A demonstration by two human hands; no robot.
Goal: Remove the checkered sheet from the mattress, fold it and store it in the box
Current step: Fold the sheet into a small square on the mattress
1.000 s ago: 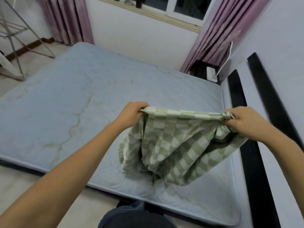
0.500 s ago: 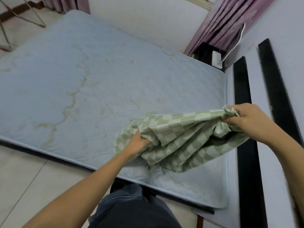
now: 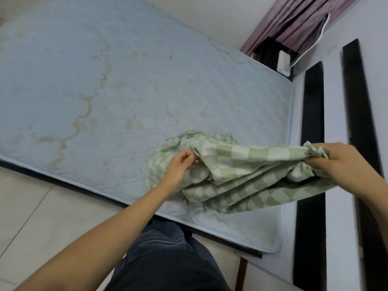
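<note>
The green-and-white checkered sheet [image 3: 237, 175] is bunched up over the near right corner of the bare pale-blue mattress [image 3: 109, 91]. Its left part lies on the mattress, while its right end hangs lifted. My right hand [image 3: 340, 162] grips that raised end in a gathered bundle. My left hand [image 3: 180, 166] pinches a fold at the sheet's left middle, low against the mattress. No box is in view.
The mattress carries long yellowish stains. A white wall with two black vertical strips [image 3: 310, 143] runs along its right side. Purple curtains [image 3: 294, 19] and a white socket with a cable [image 3: 283, 64] sit at the far right corner. Tiled floor [image 3: 31, 206] lies at the near left.
My left hand has come down from holding the sheet stretched at chest height and now pinches a fold on the mattress. The sheet has sagged onto the bed; my right hand keeps its end.
</note>
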